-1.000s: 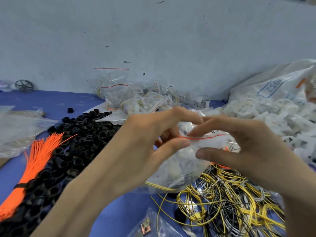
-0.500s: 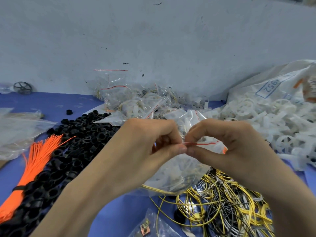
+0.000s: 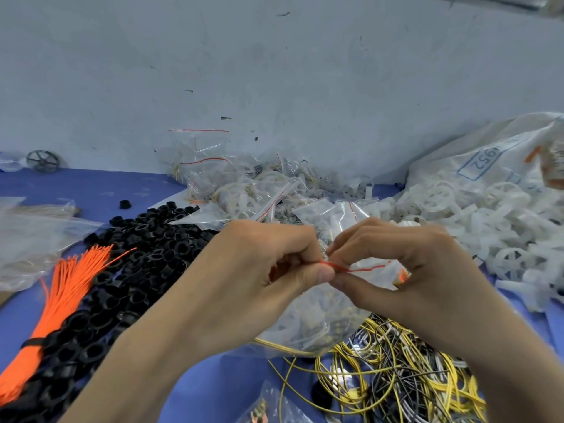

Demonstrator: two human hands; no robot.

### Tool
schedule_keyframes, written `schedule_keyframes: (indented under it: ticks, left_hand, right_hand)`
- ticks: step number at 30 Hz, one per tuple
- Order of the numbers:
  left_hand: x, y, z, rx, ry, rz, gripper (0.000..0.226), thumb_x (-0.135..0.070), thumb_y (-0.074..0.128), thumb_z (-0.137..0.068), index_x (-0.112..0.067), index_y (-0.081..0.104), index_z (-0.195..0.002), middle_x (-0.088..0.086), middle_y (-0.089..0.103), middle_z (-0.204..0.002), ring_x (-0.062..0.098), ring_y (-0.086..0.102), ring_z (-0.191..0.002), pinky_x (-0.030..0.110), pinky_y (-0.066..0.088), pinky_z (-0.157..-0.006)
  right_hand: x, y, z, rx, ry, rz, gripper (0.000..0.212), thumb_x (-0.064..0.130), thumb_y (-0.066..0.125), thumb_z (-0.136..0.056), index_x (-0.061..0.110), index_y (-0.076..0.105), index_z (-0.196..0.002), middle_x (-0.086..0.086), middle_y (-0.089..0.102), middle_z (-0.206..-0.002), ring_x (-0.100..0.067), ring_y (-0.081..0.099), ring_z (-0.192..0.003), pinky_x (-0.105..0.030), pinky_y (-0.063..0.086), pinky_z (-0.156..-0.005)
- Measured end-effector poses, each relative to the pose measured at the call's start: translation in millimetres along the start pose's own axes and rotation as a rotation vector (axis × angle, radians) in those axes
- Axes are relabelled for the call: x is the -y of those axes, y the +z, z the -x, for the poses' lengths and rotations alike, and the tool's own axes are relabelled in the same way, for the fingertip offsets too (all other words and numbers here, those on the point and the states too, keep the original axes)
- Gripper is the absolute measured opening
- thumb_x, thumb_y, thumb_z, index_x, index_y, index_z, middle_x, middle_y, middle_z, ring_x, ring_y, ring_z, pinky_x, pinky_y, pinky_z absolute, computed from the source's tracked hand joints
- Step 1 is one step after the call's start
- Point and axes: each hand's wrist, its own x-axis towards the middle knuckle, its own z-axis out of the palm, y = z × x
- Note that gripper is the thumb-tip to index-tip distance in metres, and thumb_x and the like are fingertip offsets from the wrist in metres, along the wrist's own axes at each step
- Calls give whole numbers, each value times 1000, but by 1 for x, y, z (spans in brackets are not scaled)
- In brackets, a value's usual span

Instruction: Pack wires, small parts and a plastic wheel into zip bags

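Between my two hands hangs a clear zip bag [image 3: 308,319] with a red seal line along its top, filled with whitish parts and wire. My left hand [image 3: 259,270] pinches the seal's left end between thumb and curled fingers. My right hand [image 3: 396,270] pinches the seal right beside it, fingertips of both hands touching. Below the bag lies a tangle of yellow, black and grey wires [image 3: 390,377]. A heap of white plastic wheels [image 3: 488,221] spills from a sack on the right.
Black plastic rings [image 3: 128,264] are piled on the blue table [image 3: 76,187] at the left, beside a bundle of orange cable ties [image 3: 58,303]. Filled zip bags [image 3: 244,190] are heaped against the wall. A dark wheel [image 3: 42,161] stands far left. Another small bag [image 3: 268,407] lies at the bottom edge.
My hands have come together from a spread grip. Both now pinch the bag's red seal at one spot, fingers curled tighter. The bag has stayed in place.
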Motion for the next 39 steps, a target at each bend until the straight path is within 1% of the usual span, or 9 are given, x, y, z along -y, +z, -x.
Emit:
schedule_keyframes:
  ticks: [5,11,17,23,26,28,30,34,39]
  left_hand:
    - [0,1,0,11,23,-18,20,-38,55,-88,-27,55,-72,-8,51,-64,3,45,-56,8,30,-53]
    - [1,1,0,30,48,-55,27,-36,52,-91,-18,58,-72,-7,47,-59,5,42,-55,11,30,-52]
    - [0,5,0,17,69,-34,28,-32,49,-93,-15,57,-71,-10,44,-58,4,41,-55,8,28,-54]
    - [2,4,1,-2,58,-72,29,-37,46,-93,-23,47,-68,-13,36,-56,3,36,-53,13,28,-52]
    - [7,-1,1,-19,28,-71,29,-43,46,-92,-30,39,-66,-13,36,-56,0,35,-53,12,27,-51]
    - [9,-2,1,3,-1,-22,29,-47,48,-89,-28,49,-68,-14,47,-62,-2,43,-56,9,30,-53]
    - [10,-1,1,31,-15,24,26,-47,51,-88,-26,59,-74,-13,55,-69,-1,50,-61,8,35,-55]
    - [8,1,-2,18,17,-38,28,-43,50,-88,-22,61,-73,-10,57,-68,1,50,-60,9,35,-54]
    - [6,2,-1,19,53,-79,28,-36,50,-89,-19,61,-70,-13,54,-60,-4,47,-57,4,32,-54]
  right_hand:
    - [-1,-1,1,26,50,-35,4,21,72,-74,22,75,-77,8,70,-77,-14,65,-82,-32,48,-72]
    - [-3,0,0,45,51,-67,7,21,71,-76,17,76,-79,5,71,-76,-15,65,-80,-33,49,-71]
    - [-5,1,0,57,62,-135,9,23,71,-77,16,76,-77,-3,69,-72,-20,63,-72,-41,47,-66]
    - [-4,3,0,21,50,-86,5,24,75,-72,20,72,-74,7,68,-72,-13,63,-70,-29,47,-64]
    - [-6,2,-3,-46,41,-86,3,22,75,-74,20,73,-73,7,69,-74,-13,65,-71,-29,48,-65]
    - [-9,2,-3,-62,53,-94,2,22,75,-74,21,73,-74,5,69,-74,-14,65,-70,-29,48,-65]
    - [-10,2,-2,-72,53,-89,2,21,75,-74,20,72,-73,7,68,-73,-11,65,-69,-23,47,-65]
    - [-9,2,-4,-44,52,-109,6,20,75,-73,23,69,-74,12,66,-69,-3,62,-66,-12,41,-65]
    - [-6,3,-4,-18,26,-69,4,23,75,-73,22,72,-76,13,68,-69,-1,61,-65,-9,39,-64]
